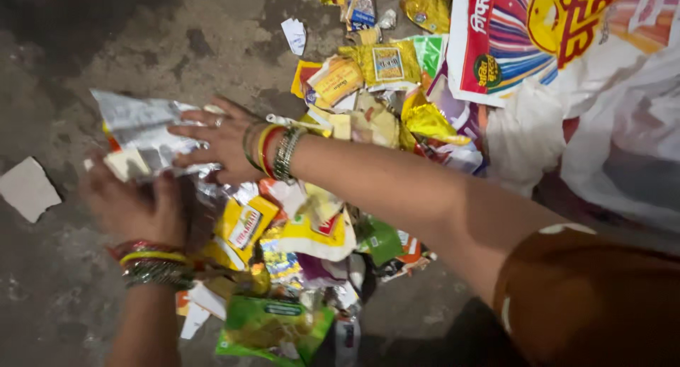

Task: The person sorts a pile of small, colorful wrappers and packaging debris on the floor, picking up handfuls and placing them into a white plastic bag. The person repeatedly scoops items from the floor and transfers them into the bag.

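My right hand (216, 142) reaches across from the right and lies flat, fingers spread, on a stack of crumpled silver foil wrappers (138, 122). My left hand (134, 207) is blurred, just below and left of that stack, and its fingers curl around the stack's lower edge. Both wrists carry several coloured bangles. A heap of empty snack wrappers (319, 229) lies under and right of my hands, among them a yellow packet (244, 225) and a green packet (273, 328).
The floor is rough grey concrete (85, 48). A large white printed sack (538, 41) and pale plastic bags (623, 140) fill the upper right. A white scrap of card (28, 188) lies at the left. More yellow and gold wrappers (386, 62) lie at the top.
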